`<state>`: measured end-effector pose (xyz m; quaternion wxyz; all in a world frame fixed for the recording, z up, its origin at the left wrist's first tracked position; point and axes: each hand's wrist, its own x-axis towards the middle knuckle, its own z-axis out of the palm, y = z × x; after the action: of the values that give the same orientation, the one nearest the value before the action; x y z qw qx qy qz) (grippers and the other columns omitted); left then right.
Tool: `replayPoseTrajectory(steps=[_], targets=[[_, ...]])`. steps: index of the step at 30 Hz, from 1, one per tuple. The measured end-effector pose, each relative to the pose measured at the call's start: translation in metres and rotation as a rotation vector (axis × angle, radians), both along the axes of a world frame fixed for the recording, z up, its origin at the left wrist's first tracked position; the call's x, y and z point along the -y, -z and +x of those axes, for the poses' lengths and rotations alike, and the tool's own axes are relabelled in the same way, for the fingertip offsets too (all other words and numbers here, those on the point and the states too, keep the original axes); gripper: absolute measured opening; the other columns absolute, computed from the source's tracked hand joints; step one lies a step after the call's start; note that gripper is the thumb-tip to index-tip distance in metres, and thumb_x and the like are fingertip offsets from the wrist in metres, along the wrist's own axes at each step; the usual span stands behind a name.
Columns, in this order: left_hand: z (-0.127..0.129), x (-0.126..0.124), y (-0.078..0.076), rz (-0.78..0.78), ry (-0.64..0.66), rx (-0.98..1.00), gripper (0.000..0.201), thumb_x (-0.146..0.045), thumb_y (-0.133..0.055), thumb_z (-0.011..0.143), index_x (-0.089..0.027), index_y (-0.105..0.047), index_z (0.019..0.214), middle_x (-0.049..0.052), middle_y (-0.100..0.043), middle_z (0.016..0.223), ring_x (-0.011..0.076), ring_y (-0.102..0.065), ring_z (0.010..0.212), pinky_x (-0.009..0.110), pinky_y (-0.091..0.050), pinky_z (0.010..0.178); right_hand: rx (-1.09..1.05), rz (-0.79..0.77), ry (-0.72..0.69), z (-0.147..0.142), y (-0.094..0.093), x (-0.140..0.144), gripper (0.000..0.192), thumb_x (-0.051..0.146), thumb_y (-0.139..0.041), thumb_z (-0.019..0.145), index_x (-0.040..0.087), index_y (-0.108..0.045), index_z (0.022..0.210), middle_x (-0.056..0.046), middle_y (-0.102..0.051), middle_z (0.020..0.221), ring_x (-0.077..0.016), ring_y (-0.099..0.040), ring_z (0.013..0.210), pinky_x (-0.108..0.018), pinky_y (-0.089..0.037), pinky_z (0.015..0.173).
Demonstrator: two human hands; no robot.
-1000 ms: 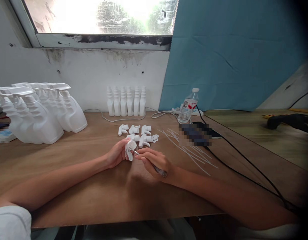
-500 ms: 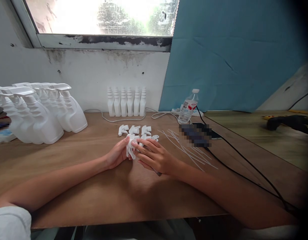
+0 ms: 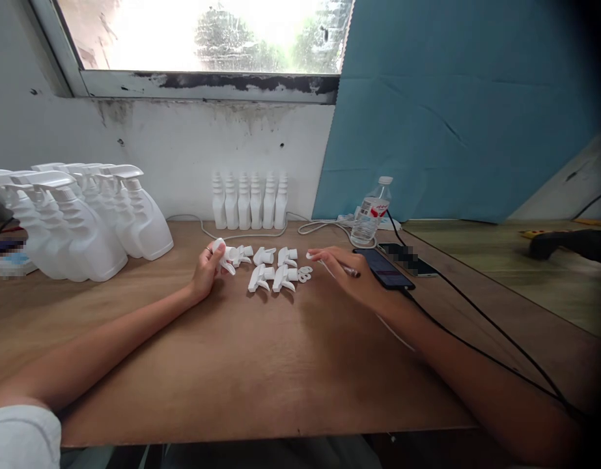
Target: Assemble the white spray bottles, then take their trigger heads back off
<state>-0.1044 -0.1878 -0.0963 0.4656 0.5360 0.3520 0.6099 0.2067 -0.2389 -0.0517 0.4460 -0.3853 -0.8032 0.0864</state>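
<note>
Wooden table (image 3: 261,365) runs under a window, with a blue sheet (image 3: 456,111) against the wall at right. My left hand (image 3: 206,270) is closed around a white trigger head (image 3: 225,256), at the left end of a cluster of loose heads (image 3: 273,267). My right hand (image 3: 342,270) lies palm down, fingers pinching a thin dark tool (image 3: 351,271), fingertips just beside the heads. A phone (image 3: 384,268) and cable sit right of it, a water bottle (image 3: 371,212) behind; spray bottles (image 3: 85,221) stand far left.
</note>
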Motion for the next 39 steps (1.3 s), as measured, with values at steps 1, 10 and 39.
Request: replayPoseTrajectory(steps=[1,10,39], targets=[[-0.006,-0.008,0.0,0.027,-0.038,-0.043,0.043,-0.058,-0.066,0.076,-0.018,-0.048,0.081,-0.003,-0.052,0.066,0.0092,-0.045,0.054,0.02,-0.037,0.05,-0.035,-0.091,0.027,0.004,0.002,-0.005,0.037,0.041,-0.042,0.097,0.019,-0.071,0.092,-0.008,-0.071,0.109,-0.0237,-0.066,0.105,-0.041,-0.049,0.097],[-0.028,-0.007,-0.013,0.205,0.019,-0.463,0.033,-0.038,-0.075,0.069,-0.018,-0.068,0.093,0.005,-0.065,0.091,0.0185,-0.057,0.085,0.024,-0.043,0.081,-0.227,-0.422,0.0,0.016,0.02,-0.027,0.054,0.062,-0.045,0.089,0.017,-0.072,0.103,-0.011,-0.064,0.125,-0.0265,-0.063,0.112,-0.044,-0.05,0.097],[-0.147,-0.031,-0.181,0.073,-1.213,-1.043,0.046,-0.03,-0.067,0.078,-0.001,-0.062,0.114,0.02,-0.064,0.113,0.0337,-0.054,0.107,0.055,-0.042,0.095,-0.402,-0.515,-0.063,0.002,0.01,-0.011,0.056,0.068,-0.051,0.083,0.015,-0.063,0.097,-0.012,-0.069,0.098,-0.0133,-0.064,0.05,-0.028,-0.053,0.051]])
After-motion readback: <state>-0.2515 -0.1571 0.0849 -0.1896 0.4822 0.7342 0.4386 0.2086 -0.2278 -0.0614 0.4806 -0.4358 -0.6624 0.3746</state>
